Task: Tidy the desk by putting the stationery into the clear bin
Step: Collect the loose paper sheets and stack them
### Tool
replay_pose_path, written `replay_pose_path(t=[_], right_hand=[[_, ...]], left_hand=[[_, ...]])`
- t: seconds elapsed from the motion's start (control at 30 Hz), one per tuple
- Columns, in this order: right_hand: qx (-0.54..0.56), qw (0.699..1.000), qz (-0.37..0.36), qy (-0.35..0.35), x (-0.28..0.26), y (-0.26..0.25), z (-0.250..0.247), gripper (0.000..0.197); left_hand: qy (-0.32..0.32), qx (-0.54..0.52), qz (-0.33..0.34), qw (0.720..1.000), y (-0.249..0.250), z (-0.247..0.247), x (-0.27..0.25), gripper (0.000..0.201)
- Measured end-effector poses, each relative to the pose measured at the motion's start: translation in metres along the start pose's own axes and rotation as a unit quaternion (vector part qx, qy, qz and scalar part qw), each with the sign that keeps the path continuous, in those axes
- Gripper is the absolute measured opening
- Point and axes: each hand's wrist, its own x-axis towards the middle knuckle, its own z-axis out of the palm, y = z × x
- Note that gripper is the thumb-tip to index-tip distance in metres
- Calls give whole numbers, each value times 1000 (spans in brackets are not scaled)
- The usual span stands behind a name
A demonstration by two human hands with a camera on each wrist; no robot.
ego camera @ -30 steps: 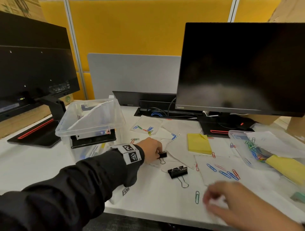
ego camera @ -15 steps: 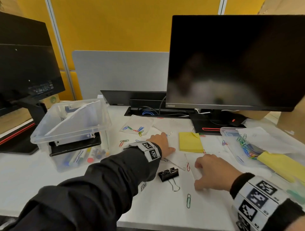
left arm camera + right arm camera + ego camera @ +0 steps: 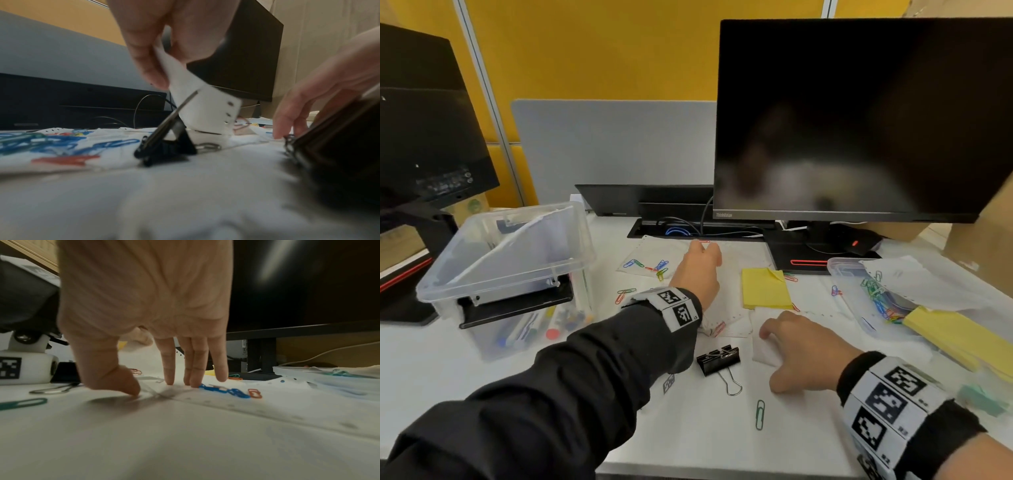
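My left hand [image 3: 702,263] reaches over the white punched paper sheets [image 3: 726,318] in the middle of the desk. In the left wrist view its thumb and fingers [image 3: 148,71] pinch the raised edge of one paper sheet [image 3: 197,99], above a small black binder clip [image 3: 164,146]. My right hand [image 3: 784,339] rests with straight fingertips [image 3: 170,379] pressing on another sheet, beside blue paper clips [image 3: 224,390]. The clear bin [image 3: 434,291] stands at the left, holding pens and a tilted sheet. A larger black binder clip [image 3: 719,359] lies between my wrists.
Yellow sticky notes [image 3: 765,289] lie ahead of my right hand. A shallow clear tray [image 3: 839,267] with paper clips and a yellow pad [image 3: 955,335] sit at the right. Loose paper clips [image 3: 759,414] are scattered around. Two monitors [image 3: 859,120] stand behind.
My left hand left the small binder clip, moved forward and took hold of a paper edge. My right hand came in from the near edge and settled on a sheet.
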Motion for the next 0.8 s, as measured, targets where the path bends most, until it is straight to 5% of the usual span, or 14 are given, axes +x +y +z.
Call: replay_pose_path(t=[0.1,0.2,0.37,0.57,0.8], right_hand=[[-11,1000,8,8,1,0,0,52],[-8,999,9,37,4,1,0,14],[-7,998,-2,69,5,1,-1,26],[6,969,-6,248,2,-5,-12,10],[63,909,-87,403,-1,-7,-14,6]], left_hand=[[51,12,32,998,1,-1,-4,38],[86,13,72,994,0,-3,-10,44],[91,-3,143,986,-11,-2,-13,41],[158,-41,269,949,-17,3,-22,20],[101,-96,324,936,-13,4,-32,43]])
